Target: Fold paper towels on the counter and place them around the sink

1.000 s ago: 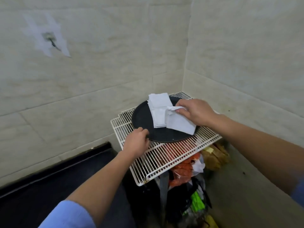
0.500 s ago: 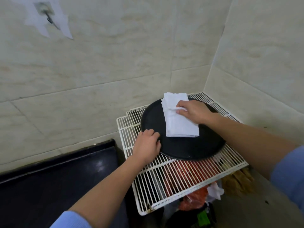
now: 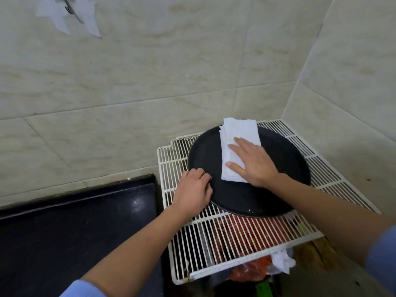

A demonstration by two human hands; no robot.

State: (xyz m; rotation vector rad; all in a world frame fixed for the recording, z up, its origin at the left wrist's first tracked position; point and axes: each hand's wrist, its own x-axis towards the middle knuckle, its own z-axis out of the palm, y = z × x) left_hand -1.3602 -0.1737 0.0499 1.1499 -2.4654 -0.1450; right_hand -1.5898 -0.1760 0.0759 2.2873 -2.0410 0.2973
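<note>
One change, centre right of frame: right fingers (image 3: pixel 236 150) drop the pinch, press flat on paper towels (image 3: pixel 237 131); left fingers (image 3: pixel 204 179) grip tray (image 3: pixel 252 213) rim. Fold looks done.

wire rack (image 3: pixel 334 168): white, in the tiled corner
round black tray (image 3: pixel 246 196): on the rack
red bag (image 3: pixel 252 269): under the rack

White wire rack (image 3: pixel 242 243), round black tray (image 3: pixel 285 166) flat on its far half

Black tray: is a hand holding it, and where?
The left hand grips the black tray by its left rim; the right hand presses the paper towels flat.
</note>
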